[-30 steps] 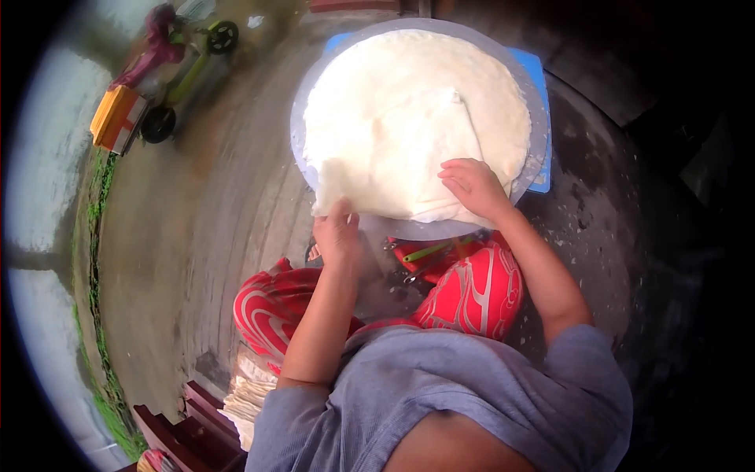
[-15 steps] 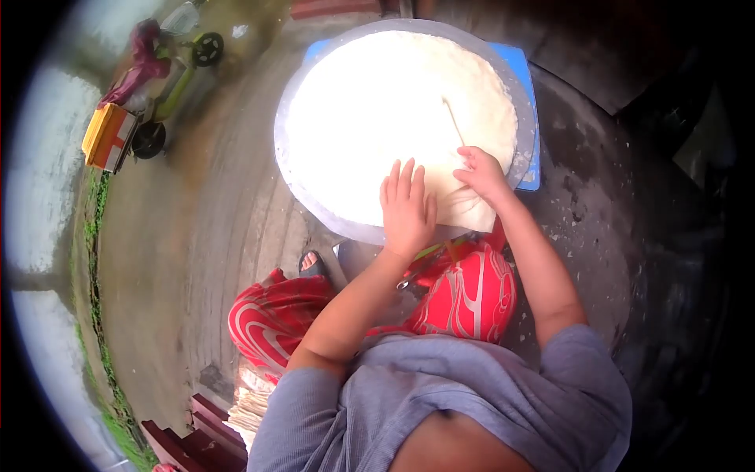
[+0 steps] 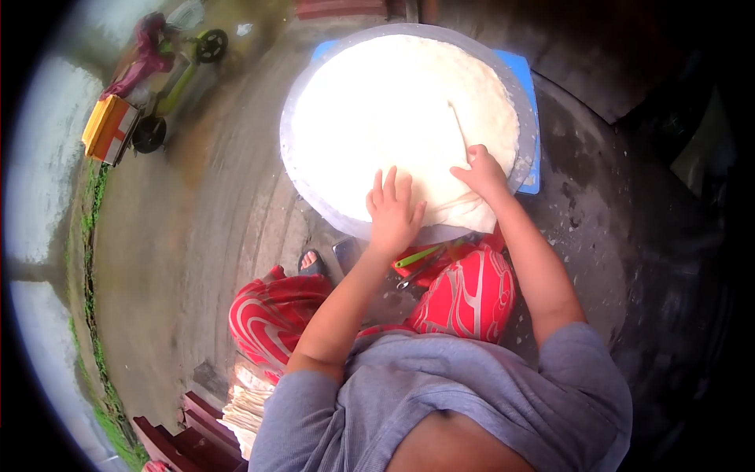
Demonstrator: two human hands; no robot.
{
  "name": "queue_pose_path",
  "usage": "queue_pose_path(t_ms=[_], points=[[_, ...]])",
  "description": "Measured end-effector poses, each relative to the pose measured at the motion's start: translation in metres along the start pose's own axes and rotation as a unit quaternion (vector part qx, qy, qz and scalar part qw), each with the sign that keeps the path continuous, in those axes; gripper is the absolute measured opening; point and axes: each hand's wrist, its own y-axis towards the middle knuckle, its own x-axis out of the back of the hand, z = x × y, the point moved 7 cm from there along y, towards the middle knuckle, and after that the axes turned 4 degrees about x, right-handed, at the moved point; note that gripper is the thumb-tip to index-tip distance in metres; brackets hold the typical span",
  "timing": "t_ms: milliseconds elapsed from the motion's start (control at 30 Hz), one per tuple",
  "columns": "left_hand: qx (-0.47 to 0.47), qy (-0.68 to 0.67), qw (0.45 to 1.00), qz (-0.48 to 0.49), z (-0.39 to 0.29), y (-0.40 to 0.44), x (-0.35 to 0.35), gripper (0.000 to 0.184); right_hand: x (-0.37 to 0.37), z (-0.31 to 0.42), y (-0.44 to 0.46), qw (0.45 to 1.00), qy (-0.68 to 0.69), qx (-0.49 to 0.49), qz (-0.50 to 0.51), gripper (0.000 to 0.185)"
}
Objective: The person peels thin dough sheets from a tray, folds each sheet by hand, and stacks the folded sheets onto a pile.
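Note:
A wide, pale sheet of dough [image 3: 370,110] covers most of a round grey board [image 3: 303,187] in front of me; its middle is washed out by bright light. My left hand [image 3: 395,216] rests with spread fingers on the near part of the sheet. To its right, my right hand [image 3: 483,175] pinches the dough near a raised fold line that runs up toward the far right. Small wrinkles show in the dough between the two hands, at the near edge.
Blue corners [image 3: 529,161] stick out beneath the board. A green-handled tool [image 3: 419,256] lies below its near edge. Stacked thin, pale sheets [image 3: 247,403] sit beside maroon slats [image 3: 206,437] at lower left. Farther left stand a green scooter [image 3: 174,93] and an orange-and-white box [image 3: 112,130].
My left hand has slid left and slightly toward me, its fingers spreading wider. My right hand has barely shifted, and the fold line reaches farther down toward it.

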Motion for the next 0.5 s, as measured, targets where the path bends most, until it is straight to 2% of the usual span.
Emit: queue_pose_path(t_ms=[33,100,133,167,233,267,300,333,400,433,500], points=[[0.000,-0.033,0.999,-0.025,-0.003,-0.005,0.015,0.045,0.004,0.001,0.008,1.000,-0.002,0.006,0.002,0.055],[0.020,-0.071,0.997,-0.028,0.001,-0.019,0.033,0.041,-0.012,0.006,0.013,0.981,0.079,-0.021,0.178,0.051],[0.036,-0.109,0.993,-0.027,0.005,-0.026,0.039,0.038,-0.008,0.018,0.014,0.982,0.096,0.019,0.161,0.040],[0.043,-0.109,0.992,-0.035,0.011,-0.034,0.045,0.038,-0.007,0.027,0.013,0.981,0.092,0.028,0.166,0.040],[0.078,-0.252,0.963,-0.047,0.026,-0.050,0.057,0.033,0.004,0.062,0.013,0.975,0.154,0.092,0.128,0.038],[0.102,-0.297,0.947,-0.063,0.032,-0.058,0.063,0.032,0.004,0.079,0.010,0.962,0.219,0.103,0.125,0.043],[0.107,-0.298,0.946,-0.074,0.033,-0.064,0.074,0.032,0.011,0.104,0.004,0.961,0.215,0.113,0.131,0.043],[0.220,-0.461,0.859,-0.033,0.043,-0.072,0.075,0.033,0.023,0.136,-0.007,0.950,0.247,0.113,0.150,0.048],[0.301,-0.660,0.688,-0.014,0.045,-0.086,0.089,0.038,0.044,0.196,-0.031,0.936,0.276,0.125,0.181,0.053],[0.345,-0.717,0.606,-0.013,0.052,-0.094,0.088,0.049,0.053,0.225,-0.048,0.905,0.346,0.130,0.211,0.054],[0.338,-0.852,0.396,0.056,0.043,-0.103,0.104,0.064,0.065,0.279,-0.083,0.822,0.463,0.172,0.282,0.053]])
